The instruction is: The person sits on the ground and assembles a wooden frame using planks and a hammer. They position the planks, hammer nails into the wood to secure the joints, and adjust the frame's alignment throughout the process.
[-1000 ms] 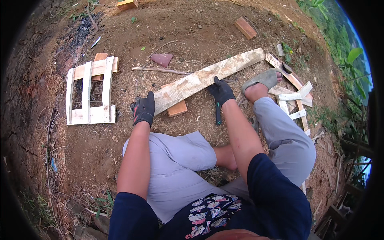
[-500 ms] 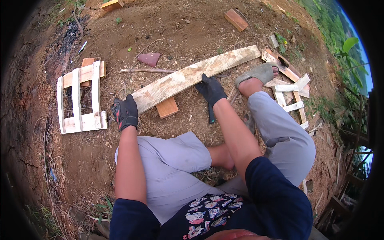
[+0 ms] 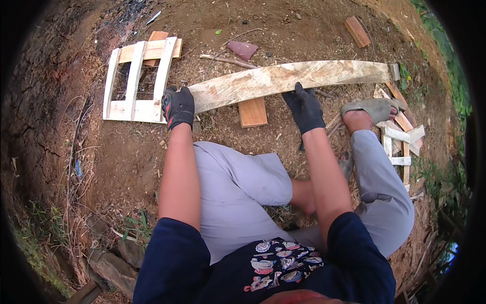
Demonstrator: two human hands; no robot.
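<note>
A long pale wooden plank (image 3: 283,78), stained brown, stretches left to right in front of me. My left hand (image 3: 178,107), in a black glove with red marks, is closed round its left end. Farther right, my right hand (image 3: 304,107), also black-gloved, grips the near edge with the thumb on top; its other fingers are hidden underneath. Below the plank, an orange-brown wood block (image 3: 252,112) is partly covered. Beside my left hand stands a slatted wooden frame (image 3: 134,81), whose near right corner the glove overlaps. A dark tool handle mostly disappears behind my right wrist.
A reddish flat piece (image 3: 243,50) and a stick (image 3: 228,61) lie beyond the plank. Another brown block (image 3: 357,31) is farther back. Near my sandalled foot (image 3: 372,109), at right, lies a second slatted frame (image 3: 400,147) among scrap boards. Dry twigs litter the dirt at left.
My view has turned left. The plank's left end and my left hand are now closer to the slatted frame, overlapping its corner. Both hands keep hold, and the plank looks larger.
</note>
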